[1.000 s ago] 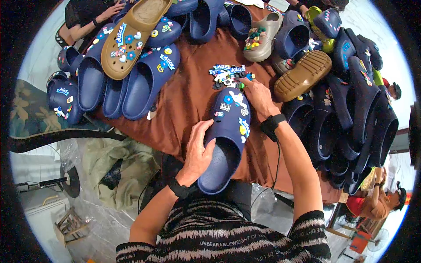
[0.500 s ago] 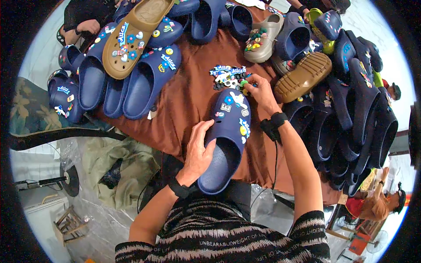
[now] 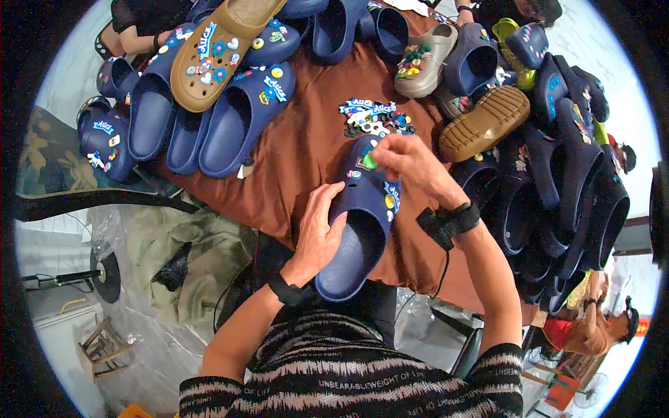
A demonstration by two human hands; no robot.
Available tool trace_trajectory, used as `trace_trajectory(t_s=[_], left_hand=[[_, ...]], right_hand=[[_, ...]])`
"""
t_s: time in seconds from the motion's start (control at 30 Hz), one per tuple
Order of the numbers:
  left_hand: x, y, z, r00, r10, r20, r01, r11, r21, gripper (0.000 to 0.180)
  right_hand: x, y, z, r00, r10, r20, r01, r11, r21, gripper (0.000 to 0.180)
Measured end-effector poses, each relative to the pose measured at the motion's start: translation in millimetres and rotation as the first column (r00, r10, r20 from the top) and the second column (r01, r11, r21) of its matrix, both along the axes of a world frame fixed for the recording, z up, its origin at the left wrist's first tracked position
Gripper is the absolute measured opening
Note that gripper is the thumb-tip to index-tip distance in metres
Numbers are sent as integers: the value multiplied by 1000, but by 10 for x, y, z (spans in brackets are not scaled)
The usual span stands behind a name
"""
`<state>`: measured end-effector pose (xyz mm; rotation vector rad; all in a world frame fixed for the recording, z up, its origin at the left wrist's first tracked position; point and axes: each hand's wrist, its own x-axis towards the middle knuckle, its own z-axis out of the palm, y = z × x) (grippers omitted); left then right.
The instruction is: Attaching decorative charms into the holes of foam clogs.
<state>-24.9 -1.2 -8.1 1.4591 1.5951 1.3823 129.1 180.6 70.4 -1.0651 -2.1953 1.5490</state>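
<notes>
A navy clog (image 3: 357,237) lies toe-away in front of me, several charms fixed on its upper. My left hand (image 3: 317,226) grips the clog's left side near the opening, thumb at the rim. Pinched in the fingers of my right hand (image 3: 411,166) is a small green charm (image 3: 369,161), held over the clog's toe. That hand hides part of the upper. Just beyond the toe sits a pile of loose charms (image 3: 376,118), with blue-and-white, black and white pieces among them.
Decorated navy clogs (image 3: 230,129) and a brown clog (image 3: 205,63) are heaped at the left. More dark clogs (image 3: 516,202), an upturned brown clog (image 3: 486,124) and a grey clog (image 3: 425,61) crowd the right. Brown cloth (image 3: 313,97) covers the table. Other people work at the far edge.
My right hand has come back from the charm pile to above the clog's toe, carrying the green charm. My left hand keeps its grip on the clog.
</notes>
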Motion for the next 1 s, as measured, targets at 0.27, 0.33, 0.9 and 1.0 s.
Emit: trace_trajectory(t_s=[0.27, 0.33, 0.9, 1.0], left_hand=[[19, -4, -29, 1000, 12, -13, -12, 1000, 16, 47], [16, -2, -26, 1000, 9, -23, -9, 1000, 21, 47], [-3, 0, -76, 1000, -11, -2, 11, 999, 43, 54], [-13, -3, -39, 999, -23, -26, 24, 999, 49, 52]], right_hand=[[-221, -228, 79, 980, 102, 169, -91, 993, -73, 28], [-244, -231, 100, 965, 94, 247, -90, 996, -28, 31], [-584, -16, 218, 544, 353, 761, -568, 822, 25, 46], [-528, -21, 289, 669, 310, 675, -422, 907, 2, 48]])
